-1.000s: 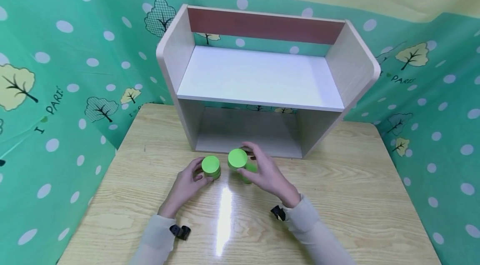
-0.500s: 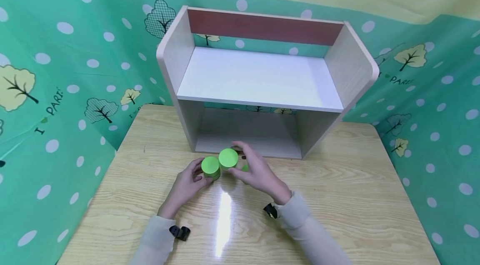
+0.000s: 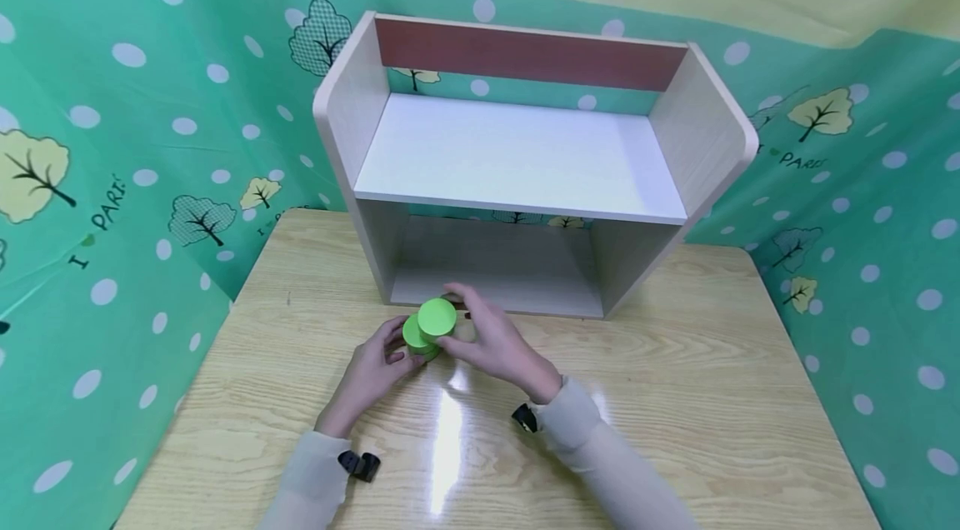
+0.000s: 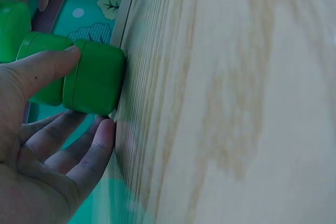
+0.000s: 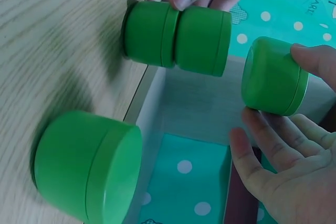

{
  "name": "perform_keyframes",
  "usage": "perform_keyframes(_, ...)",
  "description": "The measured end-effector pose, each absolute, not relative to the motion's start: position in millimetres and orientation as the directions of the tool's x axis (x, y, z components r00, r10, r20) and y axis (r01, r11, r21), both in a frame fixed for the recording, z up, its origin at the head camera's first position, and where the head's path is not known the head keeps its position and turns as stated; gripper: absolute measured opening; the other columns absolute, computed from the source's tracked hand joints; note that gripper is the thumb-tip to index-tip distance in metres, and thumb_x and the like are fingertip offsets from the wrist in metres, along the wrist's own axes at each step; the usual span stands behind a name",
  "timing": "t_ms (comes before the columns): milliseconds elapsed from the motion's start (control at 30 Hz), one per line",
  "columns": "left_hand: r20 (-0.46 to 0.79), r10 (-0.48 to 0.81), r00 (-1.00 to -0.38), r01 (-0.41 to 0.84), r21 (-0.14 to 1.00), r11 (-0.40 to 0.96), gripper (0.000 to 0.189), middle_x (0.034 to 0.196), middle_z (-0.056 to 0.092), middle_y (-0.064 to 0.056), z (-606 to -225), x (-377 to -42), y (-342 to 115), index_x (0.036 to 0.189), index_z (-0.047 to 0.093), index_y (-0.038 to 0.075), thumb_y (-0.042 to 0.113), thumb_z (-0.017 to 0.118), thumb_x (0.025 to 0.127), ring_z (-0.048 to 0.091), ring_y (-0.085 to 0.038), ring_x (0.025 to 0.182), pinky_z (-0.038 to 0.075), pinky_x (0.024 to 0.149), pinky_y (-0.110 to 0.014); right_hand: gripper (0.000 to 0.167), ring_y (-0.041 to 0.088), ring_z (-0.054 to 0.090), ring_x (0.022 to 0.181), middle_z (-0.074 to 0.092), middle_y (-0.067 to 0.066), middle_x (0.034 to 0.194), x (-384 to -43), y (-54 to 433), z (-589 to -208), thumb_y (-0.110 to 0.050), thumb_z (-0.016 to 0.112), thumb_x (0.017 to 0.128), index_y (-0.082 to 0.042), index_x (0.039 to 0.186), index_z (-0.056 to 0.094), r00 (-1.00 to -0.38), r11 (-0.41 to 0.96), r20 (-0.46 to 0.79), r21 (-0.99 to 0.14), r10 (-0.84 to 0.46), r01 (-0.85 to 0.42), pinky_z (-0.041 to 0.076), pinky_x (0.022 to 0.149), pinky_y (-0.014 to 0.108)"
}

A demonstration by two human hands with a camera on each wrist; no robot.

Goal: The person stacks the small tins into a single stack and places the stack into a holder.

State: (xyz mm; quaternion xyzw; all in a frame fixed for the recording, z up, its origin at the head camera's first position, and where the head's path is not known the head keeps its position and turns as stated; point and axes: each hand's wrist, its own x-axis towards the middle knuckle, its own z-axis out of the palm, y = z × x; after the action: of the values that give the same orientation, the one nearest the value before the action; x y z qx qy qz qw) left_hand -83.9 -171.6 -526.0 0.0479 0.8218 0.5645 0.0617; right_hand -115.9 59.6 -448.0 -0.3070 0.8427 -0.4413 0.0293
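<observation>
The left hand (image 3: 375, 359) grips a two-jar stack (image 5: 169, 38) on the surface (image 3: 675, 347), near side of the far shelf (image 3: 517, 155), while the right hand (image 3: 498, 344) pinches a third jar (image 5: 275, 77) above it, whose off-centre bump could topple the stack.

The head view looks forward and down over the tabletop (image 3: 712, 397) from farther off. Each wrist view sits close and low, rolled sideways: one at the left hand (image 4: 37, 179), one at the right hand (image 5: 294, 174). Both share the stacked green containers (image 5: 168, 36).
</observation>
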Motion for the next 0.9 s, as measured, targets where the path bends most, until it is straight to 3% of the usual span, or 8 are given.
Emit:
perform_keyframes(367, -0.065, 0.133, -0.989, -0.014, 0.934, 0.356, 0.072, 0.139, 0.056, -0.015, -524.5, -85.7, -172.0, 0.146, 0.044, 0.006, 0.017, 0.081, 0.086, 0.057, -0.028, 0.123, 0.053, 0.099, -0.035, 0.074, 0.019, 0.052, 0.126, 0.054, 0.007, 0.138, -119.8, 42.8, -451.5, -0.017, 0.078, 0.089, -0.004, 0.149, 0.037, -0.793, 0.398, 0.196, -0.780, -0.577, -0.482, 0.049, 0.105, 0.045)
perform_keyframes(600, -0.070, 0.120, -0.990, -0.025, 0.939, 0.343, 0.073, 0.136, 0.057, -0.020, -525.3, -85.9, -170.8, 0.146, 0.043, 0.002, 0.011, 0.081, 0.085, 0.059, -0.032, 0.121, 0.054, 0.098, -0.037, 0.074, 0.017, 0.053, 0.125, 0.053, 0.004, 0.139, -119.1, 39.2, -454.6, -0.020, 0.077, 0.090, -0.009, 0.151, 0.035, -0.796, 0.432, 0.169, -0.765, -0.582, -0.478, 0.050, 0.103, 0.035)
perform_keyframes(900, -0.085, 0.117, -0.989, -0.041, 0.940, 0.339, 0.073, 0.136, 0.057, -0.021, -527.1, -84.0, -172.2, 0.146, 0.044, 0.002, 0.013, 0.081, 0.085, 0.058, -0.033, 0.122, 0.053, 0.099, -0.039, 0.075, 0.022, 0.052, 0.128, 0.052, 0.006, 0.140, -118.1, 36.1, -457.4, -0.021, 0.076, 0.092, -0.009, 0.152, 0.034, -0.796, 0.443, 0.156, -0.760, -0.585, -0.475, 0.050, 0.103, 0.037)
